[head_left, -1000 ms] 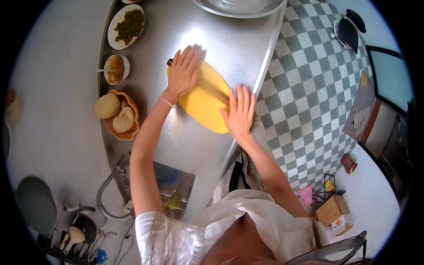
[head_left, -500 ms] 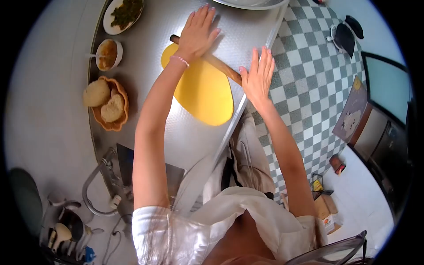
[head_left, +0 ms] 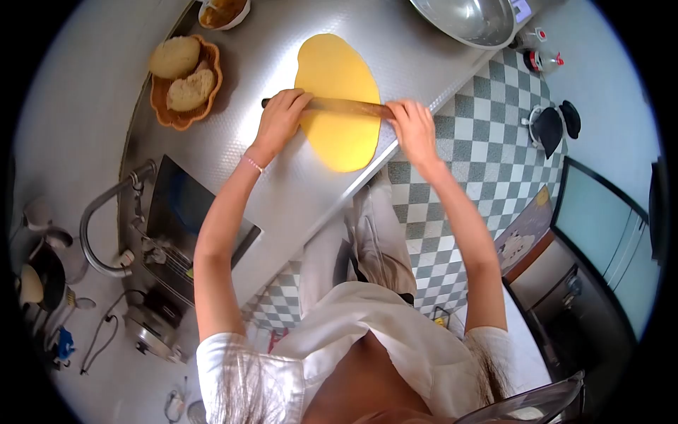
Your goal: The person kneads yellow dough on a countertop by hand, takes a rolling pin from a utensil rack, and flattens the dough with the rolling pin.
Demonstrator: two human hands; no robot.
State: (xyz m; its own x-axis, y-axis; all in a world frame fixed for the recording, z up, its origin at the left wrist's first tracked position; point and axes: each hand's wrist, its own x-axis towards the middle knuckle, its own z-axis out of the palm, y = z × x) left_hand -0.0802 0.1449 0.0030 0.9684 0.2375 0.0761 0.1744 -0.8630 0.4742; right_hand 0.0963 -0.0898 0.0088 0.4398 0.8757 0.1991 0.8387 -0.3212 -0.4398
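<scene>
A flat oval sheet of yellow dough (head_left: 339, 67) lies on the metal countertop. Across its middle rests a wooden rolling pin (head_left: 349, 107) with a dark left tip. My left hand (head_left: 281, 120) is closed over the pin near its left end, fingers curled on top, beside the dough's left edge. At the other end, my right hand (head_left: 413, 128) has its fingers bent around the pin, close to the counter's front edge. The pin's right tip is hidden under that hand.
An orange scalloped basket (head_left: 157, 106) with pale dough pieces stands left, below a small white bowl (head_left: 236, 20) of brown food. A large metal bowl (head_left: 470, 25) sits at the back right. The sink (head_left: 176, 201) and curved faucet (head_left: 92, 212) are at lower left.
My hands have drawn back toward me with the rolling pin, from the dough's far part to its middle. Their fingers, stretched flat before, are now curled over the pin. The view has shifted.
</scene>
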